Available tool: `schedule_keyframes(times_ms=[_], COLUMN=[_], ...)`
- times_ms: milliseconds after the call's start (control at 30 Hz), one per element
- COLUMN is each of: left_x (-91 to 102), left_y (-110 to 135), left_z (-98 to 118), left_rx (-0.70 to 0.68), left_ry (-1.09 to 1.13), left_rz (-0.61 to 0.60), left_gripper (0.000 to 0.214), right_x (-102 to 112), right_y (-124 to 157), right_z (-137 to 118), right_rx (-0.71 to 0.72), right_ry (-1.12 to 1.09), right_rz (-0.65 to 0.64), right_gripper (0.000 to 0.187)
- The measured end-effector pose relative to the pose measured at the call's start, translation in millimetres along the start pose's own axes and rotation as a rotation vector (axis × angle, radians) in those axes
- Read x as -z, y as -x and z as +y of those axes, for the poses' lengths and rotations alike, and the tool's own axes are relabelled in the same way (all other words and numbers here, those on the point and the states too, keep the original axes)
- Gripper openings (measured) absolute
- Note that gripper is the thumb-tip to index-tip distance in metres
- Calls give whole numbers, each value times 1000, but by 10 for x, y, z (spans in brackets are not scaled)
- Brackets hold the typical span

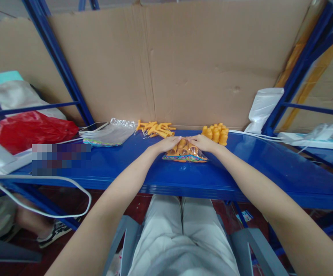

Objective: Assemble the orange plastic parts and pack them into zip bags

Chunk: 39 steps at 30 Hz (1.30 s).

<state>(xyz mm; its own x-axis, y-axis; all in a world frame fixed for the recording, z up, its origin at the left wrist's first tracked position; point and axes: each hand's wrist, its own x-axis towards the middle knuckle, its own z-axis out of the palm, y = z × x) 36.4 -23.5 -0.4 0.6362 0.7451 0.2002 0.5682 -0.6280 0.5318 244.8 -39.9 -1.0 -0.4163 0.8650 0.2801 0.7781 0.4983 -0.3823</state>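
On the blue table, a clear plastic bag (186, 157) with a colourful printed edge lies in front of me, with several yellow-orange hollow plastic pieces (183, 145) inside. My left hand (168, 144) grips the bag's far left side, its fingers bent inward over the top. At the far right side, my right hand (201, 143) holds the same bag, fingertips close to those of the left. The fingertips are partly hidden among the shiny plastic. Just behind my left hand is a loose pile of yellow pieces (155, 128) with thin metal spirals. Upright yellow pieces (216, 133) stand grouped behind my right hand.
A stack of flat clear bags (114, 134) lies left of the pile, beside a phone (94, 128). Further left are a red plastic bag (34, 130) and a white cable (68, 180). A power strip (316, 141) is at right. Cardboard (198, 69) closes the back.
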Motion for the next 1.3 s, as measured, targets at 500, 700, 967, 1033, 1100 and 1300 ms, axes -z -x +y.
schedule_keyframes(times_ms=[500,700,967,1033,1100,1300], left_x=[30,10,14,14,22,108], left_y=[51,61,48,25,6,26], left_z=[37,97,101,77,51,23], left_rx=[-5,-52,-8,10,32,76], left_ry=[-32,-46,-24,-37,-72,-218], left_rz=[-6,30,55,77,89,102], left_gripper=[61,52,53,57,61,60], right_x=[-27,-21,3,18,34,85], right_y=[11,41,27,33,40,54], right_z=[30,-23,-64,-83,-101,-164], right_rx=[52,47,49,43,35,-13], right_ry=[-131,-110,-50,-39,-22,107], right_rz=[-18,-4,1,-4,-4,18], right_gripper=[41,42,36,36,35,34])
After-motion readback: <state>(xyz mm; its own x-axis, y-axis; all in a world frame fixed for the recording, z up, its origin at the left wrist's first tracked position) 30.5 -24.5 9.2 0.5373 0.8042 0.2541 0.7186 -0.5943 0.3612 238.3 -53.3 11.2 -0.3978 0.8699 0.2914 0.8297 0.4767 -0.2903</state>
